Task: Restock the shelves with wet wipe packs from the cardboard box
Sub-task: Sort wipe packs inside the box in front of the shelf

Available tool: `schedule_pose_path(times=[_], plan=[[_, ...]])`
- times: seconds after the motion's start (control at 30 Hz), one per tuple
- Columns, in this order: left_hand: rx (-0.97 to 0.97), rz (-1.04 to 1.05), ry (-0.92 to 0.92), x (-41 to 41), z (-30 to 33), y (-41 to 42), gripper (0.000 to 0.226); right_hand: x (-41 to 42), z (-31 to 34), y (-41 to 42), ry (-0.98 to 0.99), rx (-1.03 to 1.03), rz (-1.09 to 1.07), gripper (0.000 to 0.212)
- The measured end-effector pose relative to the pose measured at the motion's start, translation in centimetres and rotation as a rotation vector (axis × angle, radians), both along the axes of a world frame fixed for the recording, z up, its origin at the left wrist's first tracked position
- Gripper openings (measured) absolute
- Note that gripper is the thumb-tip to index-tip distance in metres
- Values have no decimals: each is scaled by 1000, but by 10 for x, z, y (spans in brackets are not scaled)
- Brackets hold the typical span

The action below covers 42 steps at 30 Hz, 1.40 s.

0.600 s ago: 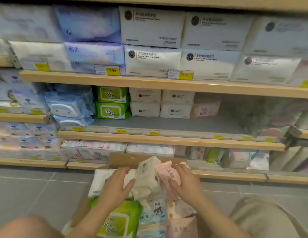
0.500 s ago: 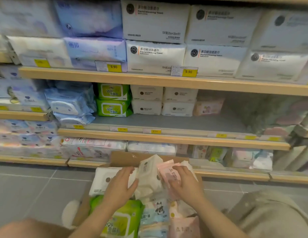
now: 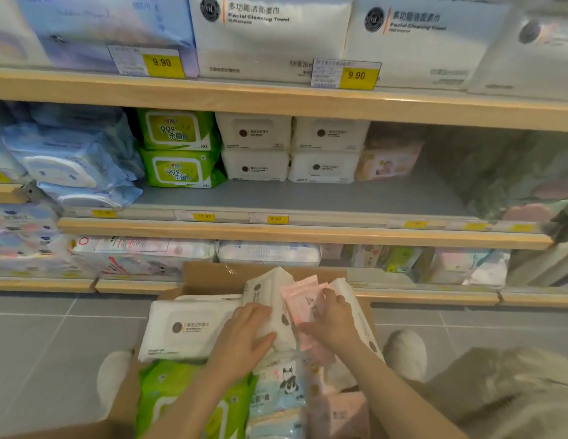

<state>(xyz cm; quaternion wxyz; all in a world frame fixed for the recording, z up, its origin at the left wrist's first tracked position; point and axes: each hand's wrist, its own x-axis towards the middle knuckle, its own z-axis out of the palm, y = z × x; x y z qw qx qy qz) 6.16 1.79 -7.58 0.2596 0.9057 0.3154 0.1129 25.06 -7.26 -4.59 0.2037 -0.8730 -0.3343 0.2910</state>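
**Both hands in the box, picking out packs**

We are at the picking stage: nothing is on its way to a shelf yet. The cardboard box [image 3: 213,277] sits on the floor in front of the shelving, open and full of wet wipe packs lying and standing at odd angles.

Our left hand [image 3: 244,339] lies over an upright white pack [image 3: 270,299] near the middle of the box, fingers spread and gently bent along its side, thumb against its lower front; it looks more like a steadying hold than a firm grasp. Our right hand [image 3: 335,324] is just beside it, fingers curled round a thin pink pack [image 3: 300,296] that stands touching the white one. Another white pack [image 3: 346,289] leans behind the right hand. A large flat white pack [image 3: 187,327] lies at the left of the box, with a green pack [image 3: 168,394] nearer to us.

On the middle shelf [image 3: 308,198], matching white packs [image 3: 289,147] are stacked two high in two columns at the back, with pink packs [image 3: 387,156] just to their right and green ones to their left. The grey shelf floor in front of them is bare.

We judge the next move to be lifting the pair clear of the box without dragging their neighbours out, then setting each in front of its own kind. The left hand's grip probably needs to tighten first, since the soft pack could sag or slip.
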Motion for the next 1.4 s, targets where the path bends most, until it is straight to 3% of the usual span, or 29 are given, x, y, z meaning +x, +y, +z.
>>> schedule_pose_path(times=[0.07, 0.2, 0.4, 0.57, 0.67, 0.73, 0.8, 0.93, 1.03, 1.13, 1.3, 1.4], plan=[[13, 9, -8, 1, -1, -2, 57, 6, 0, 5, 161, 3, -76, 81], [17, 1, -3, 18, 7, -8, 64, 23, 13, -3, 335, 129, -124, 41], [9, -47, 185, 86, 17, -3, 57, 64, 33, -44, 441, 324, -309, 33], [25, -5, 535, 130, 12, -1, 78, 88, 28, -71, 499, 343, -381, 31], [33, -3, 605, 140, 6, -4, 80, 93, 24, -74, 519, 330, -378, 32], [-54, 45, 484, 140, 4, -4, 76, 97, 25, -75, 524, 325, -360, 30], [-254, 153, 229, 138, 6, -5, 73, 103, 27, -75, 510, 333, -353, 29], [-387, 348, -109, 138, 16, -1, 62, 129, 31, -70, 296, 396, -263, 25], [-485, 299, -130, 146, 18, 3, 57, 153, 30, -65, 148, 438, -162, 21], [-545, 225, -31, 157, 7, 6, 52, 175, 19, -59, 74, 408, -116, 15], [-611, 217, -49, 167, -7, 12, 54, 196, -16, -45, 116, 390, -41, 19], [-652, 168, -47, 168, -10, 18, 70, 206, -49, -28, 138, 352, -21, 18]])
